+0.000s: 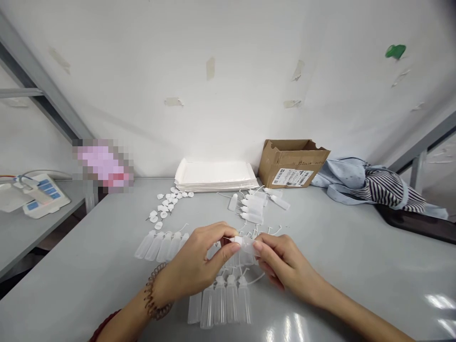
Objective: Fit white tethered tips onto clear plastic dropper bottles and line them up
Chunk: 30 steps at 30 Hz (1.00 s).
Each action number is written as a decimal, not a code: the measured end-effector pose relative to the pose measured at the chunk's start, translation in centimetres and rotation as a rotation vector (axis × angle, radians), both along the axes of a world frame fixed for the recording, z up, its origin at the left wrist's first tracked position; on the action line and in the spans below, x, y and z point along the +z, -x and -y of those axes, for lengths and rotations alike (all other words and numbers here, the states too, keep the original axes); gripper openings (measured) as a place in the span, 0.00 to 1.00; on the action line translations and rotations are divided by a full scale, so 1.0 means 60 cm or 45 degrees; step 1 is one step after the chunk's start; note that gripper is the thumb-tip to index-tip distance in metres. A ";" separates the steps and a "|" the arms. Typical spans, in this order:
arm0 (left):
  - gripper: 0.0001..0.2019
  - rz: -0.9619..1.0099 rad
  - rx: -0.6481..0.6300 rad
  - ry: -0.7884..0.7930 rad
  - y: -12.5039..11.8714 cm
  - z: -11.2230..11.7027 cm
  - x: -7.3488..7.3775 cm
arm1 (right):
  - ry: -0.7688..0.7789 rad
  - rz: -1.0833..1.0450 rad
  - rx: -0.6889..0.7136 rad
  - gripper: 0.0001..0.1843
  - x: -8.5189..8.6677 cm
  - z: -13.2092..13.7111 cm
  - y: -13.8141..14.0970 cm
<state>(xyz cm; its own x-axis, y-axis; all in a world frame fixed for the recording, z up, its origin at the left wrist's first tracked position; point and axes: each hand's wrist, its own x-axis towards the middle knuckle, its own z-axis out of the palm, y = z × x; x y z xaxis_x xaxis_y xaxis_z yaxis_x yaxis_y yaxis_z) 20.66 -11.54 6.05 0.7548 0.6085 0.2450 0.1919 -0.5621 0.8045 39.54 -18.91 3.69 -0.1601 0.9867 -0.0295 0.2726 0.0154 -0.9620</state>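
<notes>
A small translucent squeeze bottle (248, 245) is held between my hands above the table, lying nearly sideways. My left hand (195, 259) pinches its white needle-tip cap (236, 241) between thumb and fingers; a thin needle points left. The bottle's bottom end sits in the thumb and fingers of my right hand (288, 263). Below and in front stands a row of similar bottles (220, 304) lying flat, with another row (156, 247) partly behind my left hand. Farther back are capped bottles (252, 209) with needle tips and a scatter of loose white needle caps (164, 206).
At the wall lie a stack of white envelopes (217, 175) and an open cardboard box (294, 164). A light blue and striped cloth (388, 185) rests on a black object (409, 225) at right. A white device with blue buttons (48, 194) is on the left-hand table.
</notes>
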 end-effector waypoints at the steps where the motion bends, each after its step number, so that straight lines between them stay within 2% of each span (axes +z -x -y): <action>1: 0.07 0.033 -0.020 -0.075 0.001 0.000 -0.001 | 0.130 -0.130 0.029 0.23 0.002 -0.001 -0.001; 3: 0.06 0.079 -0.050 -0.140 0.002 -0.001 -0.002 | 0.305 -0.296 0.084 0.25 0.005 -0.003 -0.003; 5: 0.06 0.077 -0.028 -0.104 0.001 -0.003 0.000 | 0.296 -0.282 0.092 0.25 0.006 -0.004 -0.003; 7: 0.07 0.041 0.060 -0.007 -0.001 -0.005 0.002 | 0.059 -0.062 0.029 0.23 0.002 -0.003 -0.003; 10: 0.15 -0.042 0.180 0.171 -0.005 -0.006 0.002 | -0.529 0.446 -0.093 0.17 -0.012 -0.001 -0.003; 12: 0.18 -0.105 0.189 0.296 -0.008 -0.005 -0.002 | -0.856 0.703 -0.143 0.14 -0.023 -0.001 -0.004; 14: 0.20 -0.145 0.171 0.411 -0.009 -0.003 -0.005 | -1.051 0.860 -0.181 0.13 -0.031 -0.001 -0.005; 16: 0.20 -0.129 0.138 0.474 -0.009 -0.002 -0.007 | -1.116 0.921 -0.193 0.12 -0.033 -0.002 -0.005; 18: 0.19 -0.061 0.101 0.463 -0.007 -0.002 -0.006 | -1.074 0.889 -0.166 0.13 -0.029 0.000 -0.004; 21: 0.16 0.018 0.051 0.386 -0.004 -0.004 -0.003 | -0.867 0.726 -0.084 0.13 -0.018 0.004 -0.001; 24: 0.12 0.052 0.005 0.254 -0.001 -0.004 -0.001 | -0.539 0.461 -0.003 0.15 -0.005 0.008 0.002; 30: 0.05 0.186 -0.100 -0.207 0.003 0.002 0.002 | 0.129 -0.192 0.185 0.22 0.009 0.004 -0.004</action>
